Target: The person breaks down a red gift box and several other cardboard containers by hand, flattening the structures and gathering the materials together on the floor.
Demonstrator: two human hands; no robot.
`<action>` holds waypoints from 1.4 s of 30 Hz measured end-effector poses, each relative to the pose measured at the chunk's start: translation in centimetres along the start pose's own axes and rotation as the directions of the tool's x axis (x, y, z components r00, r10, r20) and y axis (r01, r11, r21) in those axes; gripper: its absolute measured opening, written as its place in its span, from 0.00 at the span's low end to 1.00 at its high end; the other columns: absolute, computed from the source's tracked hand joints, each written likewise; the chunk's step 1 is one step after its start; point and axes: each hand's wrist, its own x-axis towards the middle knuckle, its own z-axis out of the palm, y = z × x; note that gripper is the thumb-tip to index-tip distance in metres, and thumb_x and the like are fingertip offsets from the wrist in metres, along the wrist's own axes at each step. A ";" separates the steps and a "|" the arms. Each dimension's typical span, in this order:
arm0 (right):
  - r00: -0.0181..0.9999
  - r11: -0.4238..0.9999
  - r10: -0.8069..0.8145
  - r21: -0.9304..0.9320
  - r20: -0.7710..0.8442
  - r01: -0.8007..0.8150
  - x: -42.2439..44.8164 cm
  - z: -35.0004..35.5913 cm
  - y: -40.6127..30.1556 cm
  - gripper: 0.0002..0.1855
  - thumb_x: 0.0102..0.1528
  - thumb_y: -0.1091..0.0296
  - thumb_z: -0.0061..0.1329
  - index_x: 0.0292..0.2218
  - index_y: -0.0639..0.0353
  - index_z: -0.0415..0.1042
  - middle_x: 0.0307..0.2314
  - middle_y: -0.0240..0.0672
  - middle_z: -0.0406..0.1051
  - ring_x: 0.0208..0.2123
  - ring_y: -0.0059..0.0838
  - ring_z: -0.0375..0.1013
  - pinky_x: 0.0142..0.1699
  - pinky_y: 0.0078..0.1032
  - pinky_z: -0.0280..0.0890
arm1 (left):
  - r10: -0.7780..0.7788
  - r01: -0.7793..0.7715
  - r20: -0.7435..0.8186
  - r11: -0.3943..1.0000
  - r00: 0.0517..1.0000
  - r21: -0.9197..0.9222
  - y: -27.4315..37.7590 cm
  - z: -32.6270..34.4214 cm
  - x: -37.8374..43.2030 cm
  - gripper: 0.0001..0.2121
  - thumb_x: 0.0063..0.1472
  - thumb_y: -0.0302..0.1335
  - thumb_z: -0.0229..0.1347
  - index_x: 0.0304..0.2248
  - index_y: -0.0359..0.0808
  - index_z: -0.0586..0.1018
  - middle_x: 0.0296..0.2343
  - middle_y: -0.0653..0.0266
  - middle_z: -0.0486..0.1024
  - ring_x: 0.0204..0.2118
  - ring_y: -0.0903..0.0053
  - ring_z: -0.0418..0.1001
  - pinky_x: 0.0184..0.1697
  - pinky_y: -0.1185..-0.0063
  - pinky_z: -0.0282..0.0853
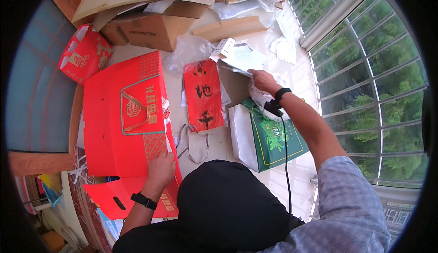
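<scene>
My left hand (162, 169) grips the edge of a large red cardboard gift box (109, 140), opened out, with a ribbon handle. Farther out, my right hand (262, 79) has its fingers closed on the edge of some white printed papers (244, 56). A small white carton (224, 49) lies against these papers. Between my hands a red paper sheet with black brush characters (203, 95) lies on the tiles. Crumpled clear plastic (258, 95) is under my right wrist, by a green and white paper bag (273, 136).
Opened brown cardboard boxes (147, 30) and a flat cardboard piece (229, 29) lie at the far side. A red gift bag (85, 54) stands at the left by a wooden-framed door. Loose ribbon (198, 159) lies near my knee. Barred windows (362, 82) line the right.
</scene>
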 end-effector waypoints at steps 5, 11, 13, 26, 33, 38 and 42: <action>0.999 0.973 0.029 0.232 -0.032 -0.021 -1.9 -5.6 3.9 0.24 0.53 0.76 0.43 0.52 0.58 0.71 0.29 0.56 0.75 0.34 0.54 0.75 0.42 0.40 0.69 | -0.027 0.027 0.001 1.000 1.000 0.014 -0.5 0.3 -0.8 0.08 0.61 0.30 0.54 0.35 0.34 0.75 0.33 0.47 0.75 0.37 0.53 0.77 0.39 0.59 0.72; 0.963 0.773 0.269 0.604 -0.033 -0.195 -5.5 -12.8 10.7 0.15 0.58 0.71 0.50 0.44 0.73 0.74 0.31 0.34 0.76 0.32 0.23 0.71 0.42 0.26 0.67 | -0.002 0.003 0.011 0.999 1.000 -0.037 -0.4 0.7 -0.2 0.08 0.60 0.29 0.53 0.35 0.33 0.75 0.33 0.47 0.75 0.37 0.51 0.76 0.39 0.58 0.71; 0.940 0.656 0.342 0.714 0.006 -0.243 -6.7 -14.5 11.3 0.16 0.59 0.69 0.49 0.43 0.74 0.74 0.33 0.34 0.76 0.34 0.24 0.73 0.43 0.27 0.69 | 0.003 -0.002 0.024 1.000 1.000 -0.030 -0.3 0.2 -0.3 0.08 0.60 0.29 0.54 0.35 0.33 0.75 0.33 0.47 0.75 0.37 0.51 0.76 0.40 0.58 0.71; 0.887 0.956 0.219 0.269 -0.407 -0.113 -4.8 -11.6 12.4 0.38 0.49 0.66 0.58 0.59 0.66 0.61 0.46 0.57 0.71 0.48 0.51 0.72 0.54 0.36 0.65 | 0.007 -0.004 0.078 1.000 0.997 -0.031 0.2 -0.2 0.1 0.09 0.60 0.30 0.56 0.36 0.34 0.75 0.34 0.47 0.75 0.37 0.52 0.76 0.39 0.60 0.72; 0.923 0.883 0.199 0.468 -0.330 -0.023 -2.7 -1.3 3.2 0.12 0.52 0.69 0.52 0.39 0.62 0.75 0.31 0.48 0.78 0.35 0.44 0.79 0.42 0.35 0.72 | 0.003 -0.004 0.086 1.000 0.996 0.011 0.0 0.5 0.0 0.09 0.60 0.31 0.56 0.36 0.34 0.75 0.33 0.49 0.75 0.36 0.53 0.76 0.39 0.60 0.73; 0.973 0.786 0.230 0.584 0.031 -0.204 -0.4 5.0 -10.4 0.23 0.46 0.64 0.58 0.43 0.67 0.72 0.31 0.53 0.77 0.38 0.50 0.78 0.44 0.40 0.72 | 0.012 -0.014 0.062 1.000 0.998 0.023 -0.6 1.1 -0.2 0.10 0.59 0.31 0.57 0.37 0.34 0.75 0.32 0.50 0.75 0.36 0.54 0.77 0.38 0.61 0.73; 0.903 0.817 0.413 0.388 0.120 -0.426 0.8 8.9 -16.4 0.36 0.45 0.56 0.63 0.49 0.66 0.65 0.44 0.59 0.71 0.45 0.59 0.74 0.50 0.43 0.70 | 0.035 -0.037 0.054 0.999 0.998 0.040 -0.6 1.5 0.0 0.10 0.59 0.31 0.57 0.37 0.35 0.75 0.32 0.51 0.75 0.36 0.54 0.77 0.37 0.61 0.73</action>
